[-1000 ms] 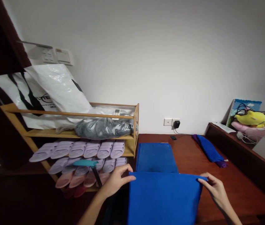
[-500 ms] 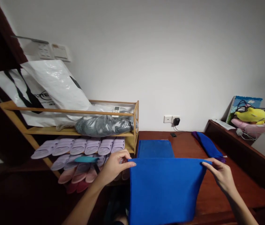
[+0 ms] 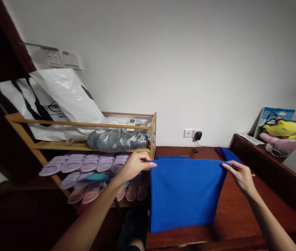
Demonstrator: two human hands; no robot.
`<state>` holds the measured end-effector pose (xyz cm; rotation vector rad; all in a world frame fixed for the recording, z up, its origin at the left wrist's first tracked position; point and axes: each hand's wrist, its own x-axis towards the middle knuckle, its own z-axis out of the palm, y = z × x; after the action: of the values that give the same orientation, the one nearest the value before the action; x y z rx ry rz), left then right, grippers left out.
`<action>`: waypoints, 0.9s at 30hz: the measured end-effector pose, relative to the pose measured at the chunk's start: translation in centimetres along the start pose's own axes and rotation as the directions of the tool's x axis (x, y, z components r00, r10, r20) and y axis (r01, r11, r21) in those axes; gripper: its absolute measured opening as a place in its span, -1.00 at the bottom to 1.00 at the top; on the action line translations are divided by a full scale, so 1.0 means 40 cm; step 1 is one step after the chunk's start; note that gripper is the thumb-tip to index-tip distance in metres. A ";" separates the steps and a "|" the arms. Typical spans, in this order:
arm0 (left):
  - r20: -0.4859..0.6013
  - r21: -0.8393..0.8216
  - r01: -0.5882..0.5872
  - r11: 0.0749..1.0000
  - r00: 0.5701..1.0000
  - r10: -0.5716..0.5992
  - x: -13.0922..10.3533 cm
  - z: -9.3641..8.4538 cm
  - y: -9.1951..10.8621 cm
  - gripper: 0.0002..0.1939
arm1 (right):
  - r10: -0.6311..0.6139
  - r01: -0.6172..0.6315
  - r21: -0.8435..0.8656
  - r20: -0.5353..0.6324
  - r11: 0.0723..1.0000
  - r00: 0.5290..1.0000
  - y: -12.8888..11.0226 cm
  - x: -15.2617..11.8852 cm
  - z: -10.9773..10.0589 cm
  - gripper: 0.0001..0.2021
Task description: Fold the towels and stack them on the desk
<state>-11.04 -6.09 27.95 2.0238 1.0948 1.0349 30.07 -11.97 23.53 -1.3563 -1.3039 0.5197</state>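
Note:
A blue cloth (image 3: pixel 186 195) hangs spread out between my two hands, its top edge nearly level. My left hand (image 3: pixel 136 165) pinches its upper left corner between thumb and fingers. The upper right corner is pinched by my right hand (image 3: pixel 239 174). Behind the cloth's top edge, a strip of another blue piece (image 3: pixel 172 157) shows on the reddish-brown table (image 3: pixel 242 212); the rest of it is hidden. A rolled blue and purple item (image 3: pixel 230 155) lies farther back, partly covered by my right hand.
On the left, a wooden rack (image 3: pixel 59 122) holds white bags (image 3: pixel 66 94), a plastic-wrapped grey bundle (image 3: pixel 116 140), a remote (image 3: pixel 131 123) and slippers (image 3: pixel 73 163). A yellow plush toy (image 3: pixel 285 128) sits on the raised right ledge. A black plug (image 3: pixel 198 136) is in the wall.
Both hands have moved up, lifting the blue cloth so its lower edge now shows. It now covers most of the blue piece behind it. The view has shifted slightly.

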 end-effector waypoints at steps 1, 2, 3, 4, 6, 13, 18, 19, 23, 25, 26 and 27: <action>0.000 -0.002 0.000 1.000 1.000 0.000 0.009 0.002 -0.008 -0.66 | -0.004 0.004 -0.002 0.004 1.000 1.000 0.004 0.008 0.007 -0.68; -0.004 -0.004 -0.001 1.000 1.000 0.001 0.017 0.004 -0.016 -0.65 | -0.008 0.008 -0.006 0.007 1.000 1.000 0.009 0.015 0.013 -0.67; -0.014 -0.008 -0.001 1.000 1.000 0.001 0.024 0.007 -0.025 -0.66 | -0.014 0.014 -0.011 0.010 1.000 1.000 0.014 0.020 0.020 -0.66; -0.026 -0.020 0.005 1.000 1.000 -0.006 0.029 0.010 -0.033 -0.67 | -0.024 0.025 -0.019 0.013 1.000 1.000 0.019 0.025 0.026 -0.66; -0.052 -0.065 0.040 0.997 0.998 -0.043 0.036 0.017 -0.045 -0.69 | -0.067 0.067 -0.047 -0.004 0.997 0.998 0.027 0.033 0.036 -0.65; -0.091 -0.218 0.193 0.957 0.972 -0.217 0.039 0.063 -0.062 -0.60 | 0.025 -0.029 -0.043 -0.084 0.999 0.996 0.022 0.052 0.065 -0.61; -0.102 -0.333 0.238 0.912 0.953 -0.286 0.061 0.083 -0.073 -0.55 | 0.087 -0.088 -0.009 -0.087 0.996 0.992 0.015 0.067 0.084 -0.57; -0.107 -0.351 0.242 0.904 0.949 -0.295 0.068 0.084 -0.077 -0.54 | 0.091 -0.091 0.000 -0.087 0.996 0.992 0.017 0.072 0.087 -0.56; -0.128 -0.411 0.255 0.875 0.935 -0.332 0.103 0.091 -0.104 -0.54 | 0.098 -0.095 0.030 -0.093 0.995 0.991 0.040 0.109 0.106 -0.53; -0.134 -0.435 0.266 0.860 0.926 -0.354 0.125 0.101 -0.125 -0.56 | 0.110 -0.107 0.038 -0.095 0.994 0.989 0.062 0.131 0.121 -0.54; -0.136 -0.445 0.274 0.852 0.920 -0.367 0.135 0.107 -0.137 -0.57 | 0.118 -0.114 0.042 -0.096 0.993 0.988 0.075 0.141 0.129 -0.54; -0.137 -0.454 0.284 0.844 0.914 -0.381 0.146 0.114 -0.150 -0.59 | 0.126 -0.123 0.046 -0.096 0.991 0.987 0.089 0.152 0.138 -0.54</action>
<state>-7.47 1.20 22.92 1.3351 1.1625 1.2084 28.38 -3.54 21.07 -1.4189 -1.1283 0.5539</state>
